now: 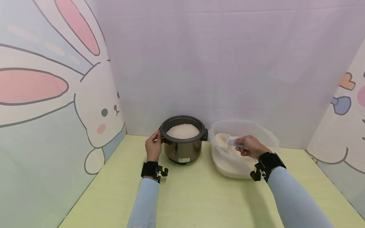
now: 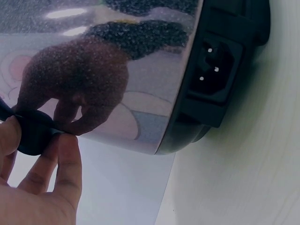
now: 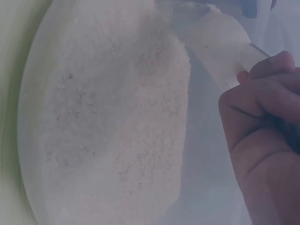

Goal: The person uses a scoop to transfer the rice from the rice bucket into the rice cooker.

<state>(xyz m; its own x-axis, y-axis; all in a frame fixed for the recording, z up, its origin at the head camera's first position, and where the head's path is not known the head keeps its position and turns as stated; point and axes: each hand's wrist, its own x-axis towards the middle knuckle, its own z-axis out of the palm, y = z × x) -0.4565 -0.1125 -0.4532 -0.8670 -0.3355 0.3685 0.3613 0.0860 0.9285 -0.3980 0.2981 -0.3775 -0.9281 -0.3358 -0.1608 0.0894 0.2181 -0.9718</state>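
Note:
A brown rice cooker (image 1: 182, 152) with a black rim stands at the back of the table, its pot holding white rice (image 1: 183, 131). My left hand (image 1: 153, 146) pinches the cooker's black side handle (image 2: 35, 136) between thumb and fingers. To the right is a translucent plastic tub (image 1: 245, 125) with rice (image 3: 117, 122) heaped in its lower part. My right hand (image 1: 250, 146) grips the handle of a scoop (image 1: 222, 139), which is over the tub and loaded with rice. In the right wrist view the hand is seen through the tub's wall.
The pale green table (image 1: 194, 199) meets a plain light curtain (image 1: 214, 69) behind the cooker and tub. Cartoon-printed panels (image 1: 94, 120) rise on the left and right. A power socket (image 2: 213, 70) sits low on the cooker's body.

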